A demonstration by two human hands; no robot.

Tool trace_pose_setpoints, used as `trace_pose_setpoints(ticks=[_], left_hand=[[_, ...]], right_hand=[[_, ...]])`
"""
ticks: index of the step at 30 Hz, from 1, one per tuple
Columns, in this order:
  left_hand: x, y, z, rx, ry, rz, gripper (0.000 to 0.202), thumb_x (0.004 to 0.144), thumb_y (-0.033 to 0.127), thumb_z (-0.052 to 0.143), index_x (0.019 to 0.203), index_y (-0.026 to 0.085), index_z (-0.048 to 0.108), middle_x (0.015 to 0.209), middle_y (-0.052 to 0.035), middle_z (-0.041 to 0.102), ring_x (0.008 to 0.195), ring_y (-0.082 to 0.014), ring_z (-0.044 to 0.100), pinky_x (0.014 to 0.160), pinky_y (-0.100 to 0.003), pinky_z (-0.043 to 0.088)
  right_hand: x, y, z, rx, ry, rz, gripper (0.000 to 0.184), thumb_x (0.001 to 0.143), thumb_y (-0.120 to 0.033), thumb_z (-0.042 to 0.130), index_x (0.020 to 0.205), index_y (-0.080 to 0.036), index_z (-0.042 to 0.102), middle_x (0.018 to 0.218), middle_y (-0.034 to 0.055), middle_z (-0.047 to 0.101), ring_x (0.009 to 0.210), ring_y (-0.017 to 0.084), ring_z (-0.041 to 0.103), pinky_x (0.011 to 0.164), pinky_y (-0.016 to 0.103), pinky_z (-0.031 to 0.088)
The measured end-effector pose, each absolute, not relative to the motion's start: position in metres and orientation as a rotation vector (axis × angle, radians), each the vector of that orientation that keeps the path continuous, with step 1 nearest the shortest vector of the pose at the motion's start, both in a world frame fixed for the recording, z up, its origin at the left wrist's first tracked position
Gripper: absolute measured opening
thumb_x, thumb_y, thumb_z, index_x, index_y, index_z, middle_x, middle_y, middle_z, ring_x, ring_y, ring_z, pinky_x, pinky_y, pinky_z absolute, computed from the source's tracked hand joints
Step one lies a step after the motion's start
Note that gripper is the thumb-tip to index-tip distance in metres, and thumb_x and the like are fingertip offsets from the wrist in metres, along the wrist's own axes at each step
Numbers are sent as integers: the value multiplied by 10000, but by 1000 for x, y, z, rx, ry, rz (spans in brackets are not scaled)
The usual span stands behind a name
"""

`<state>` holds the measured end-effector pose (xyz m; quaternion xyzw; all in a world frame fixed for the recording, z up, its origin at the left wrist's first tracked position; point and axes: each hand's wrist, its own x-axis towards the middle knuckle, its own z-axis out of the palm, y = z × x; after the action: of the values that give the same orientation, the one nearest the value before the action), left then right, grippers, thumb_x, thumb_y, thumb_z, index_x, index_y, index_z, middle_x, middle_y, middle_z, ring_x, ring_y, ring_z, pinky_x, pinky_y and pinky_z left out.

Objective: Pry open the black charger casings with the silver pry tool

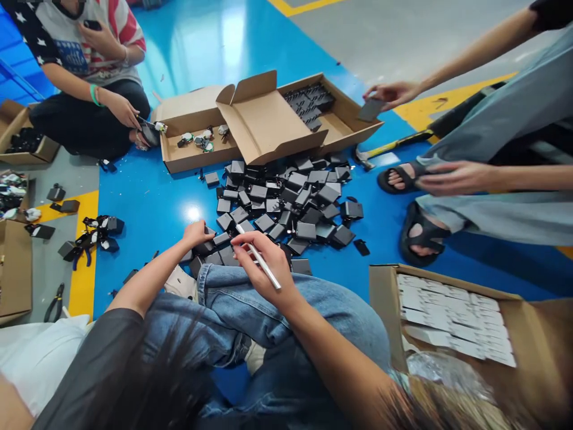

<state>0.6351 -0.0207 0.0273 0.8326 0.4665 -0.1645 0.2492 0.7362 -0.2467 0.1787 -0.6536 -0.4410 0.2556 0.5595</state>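
Observation:
I sit on the floor in jeans, knees up. My right hand [262,263] is closed around a thin white pen-like tool [259,258], resting on my knee. My left hand [196,233] reaches down with curled fingers onto a small black plastic case [206,243] at the near edge of a big pile of black cases [286,200] on the blue floor. Whether it grips that case is not clear.
Two open cardboard boxes [250,122] stand behind the pile, one holding black cases. A box of white labels [452,316] is at my right. A seated person at far left handles parts; another at right holds a black case [370,109]. Pliers [54,303] lie at left.

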Motion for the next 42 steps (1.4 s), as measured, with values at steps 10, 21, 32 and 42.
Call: trace_pose_setpoints(ticks=[10, 21, 32, 42], left_hand=[[618, -27, 108, 1872, 1104, 257, 471, 814, 423, 631, 1191, 143, 589, 1192, -152, 713, 1156, -290, 671, 957, -418, 568], [558, -166, 200, 1332, 712, 667, 641, 790, 478, 781, 1342, 249, 551, 1292, -105, 665, 1139, -263, 683, 860, -341, 626], [496, -188, 201, 1732, 575, 754, 412, 797, 260, 822, 1172, 246, 652, 1146, -89, 721, 1097, -232, 701, 854, -318, 615], [495, -189, 201, 1719, 287, 623, 455, 810, 331, 816, 1229, 303, 639, 1169, -68, 726, 1112, -245, 696, 842, -314, 610]], right_hand=[[740, -240, 172, -1532, -1043, 613, 168, 909, -277, 575, 1062, -219, 614, 1068, 78, 682, 858, 189, 674, 681, 293, 554], [726, -265, 198, -1183, -1396, 514, 466, 903, -312, 707, 1323, -255, 514, 1332, 104, 627, 1137, 214, 649, 1001, 386, 554], [736, -279, 218, -790, -1379, 895, 359, 955, -238, 644, 1310, -290, 632, 1297, 68, 687, 1208, 216, 660, 1039, 410, 550], [740, -289, 227, -798, -1450, 753, 231, 996, -386, 597, 1017, -265, 793, 754, 23, 728, 622, 144, 655, 569, 277, 528]])
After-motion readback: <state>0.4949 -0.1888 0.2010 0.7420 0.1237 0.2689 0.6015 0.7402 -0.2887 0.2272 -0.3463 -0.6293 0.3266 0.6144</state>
